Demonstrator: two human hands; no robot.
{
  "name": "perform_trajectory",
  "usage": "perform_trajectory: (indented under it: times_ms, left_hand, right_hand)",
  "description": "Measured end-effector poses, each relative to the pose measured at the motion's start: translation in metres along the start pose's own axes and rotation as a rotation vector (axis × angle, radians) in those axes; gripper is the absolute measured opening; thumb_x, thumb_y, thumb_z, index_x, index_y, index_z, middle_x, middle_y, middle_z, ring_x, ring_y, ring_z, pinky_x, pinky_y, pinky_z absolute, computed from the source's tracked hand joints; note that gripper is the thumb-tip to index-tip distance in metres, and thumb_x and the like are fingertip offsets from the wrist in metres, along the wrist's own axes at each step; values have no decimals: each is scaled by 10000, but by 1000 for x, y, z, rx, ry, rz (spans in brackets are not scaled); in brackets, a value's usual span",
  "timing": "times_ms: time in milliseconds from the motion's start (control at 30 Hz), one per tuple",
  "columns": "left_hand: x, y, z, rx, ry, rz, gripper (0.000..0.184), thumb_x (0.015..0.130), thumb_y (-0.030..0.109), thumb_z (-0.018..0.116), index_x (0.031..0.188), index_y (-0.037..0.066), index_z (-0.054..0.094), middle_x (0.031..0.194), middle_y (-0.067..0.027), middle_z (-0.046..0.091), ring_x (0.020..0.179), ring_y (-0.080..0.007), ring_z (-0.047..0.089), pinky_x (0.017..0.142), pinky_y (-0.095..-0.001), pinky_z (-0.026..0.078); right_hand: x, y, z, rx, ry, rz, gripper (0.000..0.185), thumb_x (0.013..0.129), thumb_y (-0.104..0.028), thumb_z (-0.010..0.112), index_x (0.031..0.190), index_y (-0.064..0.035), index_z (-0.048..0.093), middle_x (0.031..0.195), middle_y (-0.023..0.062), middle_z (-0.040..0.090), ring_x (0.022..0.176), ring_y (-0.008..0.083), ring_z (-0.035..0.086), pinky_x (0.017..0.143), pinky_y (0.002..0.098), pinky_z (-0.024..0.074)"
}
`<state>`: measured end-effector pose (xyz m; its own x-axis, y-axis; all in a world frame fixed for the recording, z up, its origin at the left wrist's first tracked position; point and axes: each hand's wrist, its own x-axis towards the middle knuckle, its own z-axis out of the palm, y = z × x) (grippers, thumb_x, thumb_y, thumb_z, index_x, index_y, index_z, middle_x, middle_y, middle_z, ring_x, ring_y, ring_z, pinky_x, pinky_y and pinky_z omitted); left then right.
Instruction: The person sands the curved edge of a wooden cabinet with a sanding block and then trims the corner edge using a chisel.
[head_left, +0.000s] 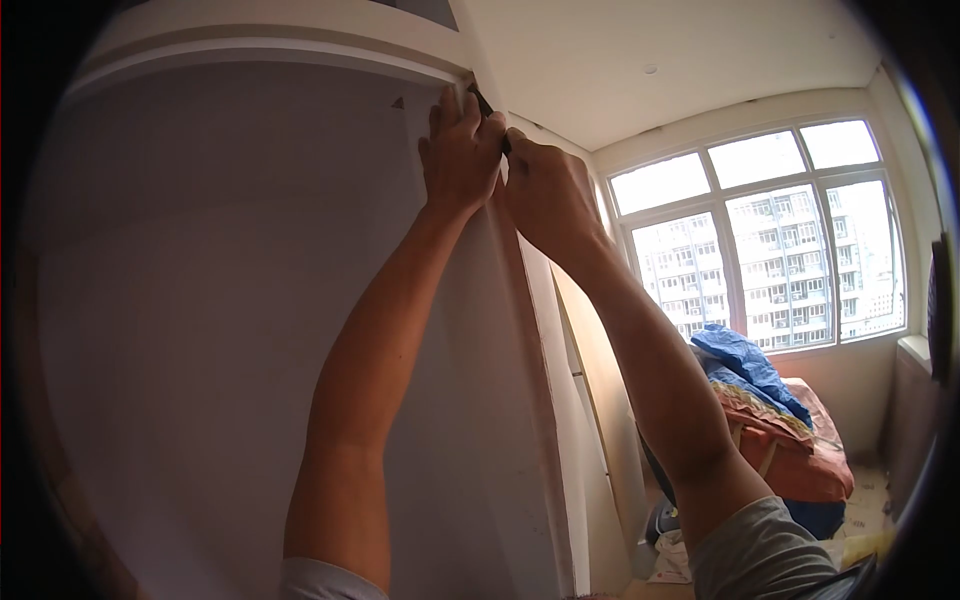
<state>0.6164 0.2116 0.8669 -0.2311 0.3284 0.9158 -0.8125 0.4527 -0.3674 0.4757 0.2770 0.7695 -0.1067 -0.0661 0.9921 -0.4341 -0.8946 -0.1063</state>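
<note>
Both arms reach up to the top corner of a white door frame [510, 300]. My left hand [463, 155] lies against the frame near the corner, its fingers pointing up and slightly apart, with the thumb side beside a dark, narrow tool [482, 101]. Just to the right, my right hand [548, 185] is closed around the lower end of that dark tool, which slants up and left to the corner. The fingers hide most of it, so its kind cannot be made out. The two hands nearly touch.
Left of the frame is a large shaded grey-white surface [220, 300]. At the right, a paned window [780, 240] shows buildings outside. Below it, a blue sheet [750, 365] lies on a reddish bundle [800, 460]. Pale panels [590, 350] stand beside the frame.
</note>
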Motion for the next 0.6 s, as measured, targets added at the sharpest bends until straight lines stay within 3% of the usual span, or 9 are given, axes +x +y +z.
perform_trajectory:
  times_ms: [33,100,333,400,433,500,600]
  left_hand:
    - [2,-4,2,-1,0,2,662,1074,418,535,1482,-102,582,1657,-285,439,1487,-471,468,1173,-607,427]
    - [7,-11,1,115,-156,-2,743,1073,498,425,1570,-47,521,1743,-258,298,1590,-511,306,1235,-734,266]
    - [9,18,-15,102,-167,-133,712,1073,475,414,1563,-27,538,1732,-242,329,1583,-528,311,1235,-713,283]
    - [10,20,-22,388,-392,-7,703,1072,487,416,1579,15,536,1709,-292,335,1574,-542,315,1231,-707,292]
    - [12,19,-19,386,-389,-6,703,1072,487,416,1579,15,536,1709,-292,335,1574,-542,315,1231,-707,292]
    - [15,3,1,156,-188,-202,699,1072,505,427,1594,52,531,1670,-363,343,1564,-548,326,1220,-718,298]
    - [23,-21,10,187,-209,-103,710,1072,514,435,1611,58,515,1636,-411,348,1554,-536,347,1215,-718,304]
  right_hand:
    - [0,2,4,-17,26,-3,353,988,-111,560,1272,25,719,985,290,761,965,468,752,833,560,582]
    - [3,1,8,-34,52,-8,354,985,-101,557,1274,22,719,988,289,763,977,468,753,839,560,582]
    - [6,8,12,-1,32,2,364,987,-99,551,1295,-1,717,1011,285,756,981,477,747,858,563,579]
    - [7,11,14,-26,47,-3,365,988,-102,551,1299,-6,716,1018,285,752,984,479,744,861,563,578]
    - [8,11,14,7,50,-3,367,991,-106,551,1304,-10,715,1019,288,747,991,481,741,865,565,576]
    - [11,13,18,40,52,-8,368,993,-111,550,1309,-14,714,1021,292,742,997,484,737,869,566,574]
    - [16,13,20,-1,101,-57,375,1002,-125,551,1324,-23,714,1014,302,741,994,486,738,871,565,574]
